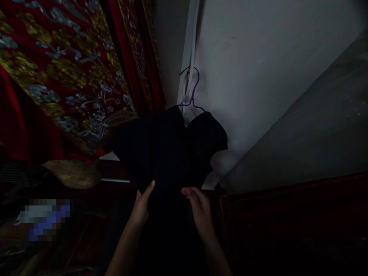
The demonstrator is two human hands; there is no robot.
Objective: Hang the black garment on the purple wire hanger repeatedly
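A very dark short-sleeved garment (161, 149) hangs in front of me on a purple hanger (193, 100). The hanger's hook goes over a pale strap (190, 42) by the wall. My left hand (143, 204) grips the garment's left side, its thumb lying on the front of the cloth and the other fingers mostly hidden behind. My right hand (199, 205) is closed at the garment's right front, fingers bent and their tips together; whether cloth is pinched there is too dark to tell. The garment's lower part fades into shadow.
A red curtain-like cloth (66, 73) with gold and silver pattern hangs at the left. Below it is a light checked cloth (74, 173). A pale wall (244, 57) rises behind, with a dark reddish furniture edge (287, 191) at the right. A blurred-out patch (46, 220) lies lower left.
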